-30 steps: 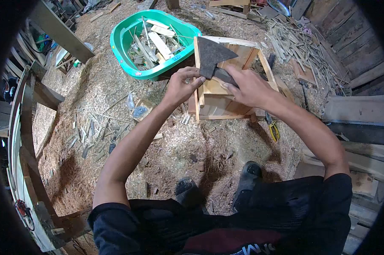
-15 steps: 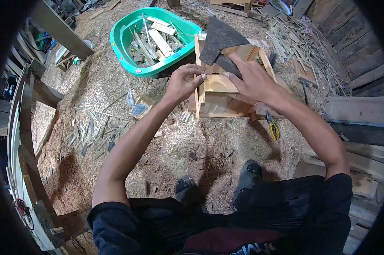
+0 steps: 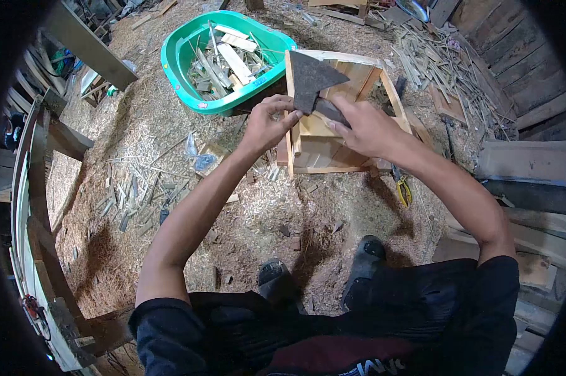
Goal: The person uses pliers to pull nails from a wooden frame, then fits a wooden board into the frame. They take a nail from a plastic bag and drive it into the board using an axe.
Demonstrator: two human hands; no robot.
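Note:
My right hand (image 3: 369,128) is closed round the short handle of a hatchet (image 3: 314,78) with a broad dark blade. The hatchet head is low over the near top edge of a wooden box frame (image 3: 327,150) that stands on the floor. At the left end of that edge, my left hand (image 3: 272,125) is in a pinch, its thumb and fingers close to the hatchet head. Whatever sits between those fingertips is too small to make out.
A green plastic tub (image 3: 176,69) full of wood offcuts stands behind the box to the left. Yellow-handled pliers (image 3: 404,191) lie by the box's right side. Wood scraps (image 3: 430,69) pile up at the back right. Shavings cover the floor around my boots (image 3: 364,263).
The hatchet has swung down, its head now lower and beside my left fingers. My right hand has shifted slightly down and right; my left hand stays nearly still.

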